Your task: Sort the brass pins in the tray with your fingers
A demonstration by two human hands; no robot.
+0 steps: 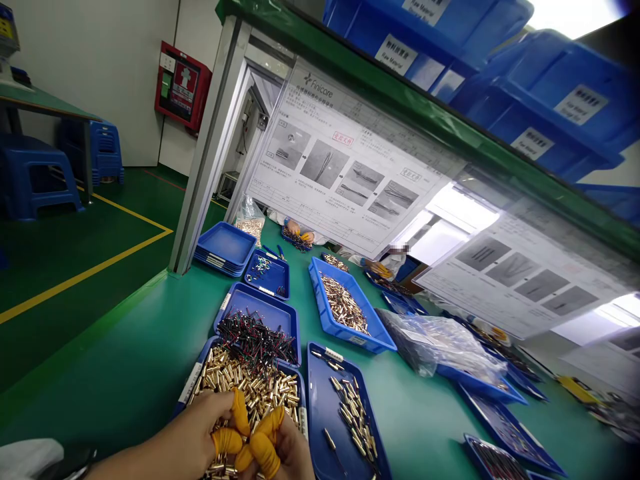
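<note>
My left hand (193, 437) and my right hand (280, 450) meet at the bottom edge over a blue tray (193, 380) heaped with small brass tubes (255, 387). Both wear orange finger cots. The fingertips of both hands are pinched together on something small that I cannot make out. Just behind lies a blue tray of red and black wires (255, 337). To the right, another blue tray (323, 400) holds several assembled brass pieces (355, 413) laid in a row.
A deeper blue bin of brass parts (345, 307) sits mid-table, with a clear plastic bag (440, 343) beside it. Stacked blue trays (225, 248) stand at the far left. Another person's orange-tipped hands (300, 233) work across the table under hanging instruction sheets (350, 167).
</note>
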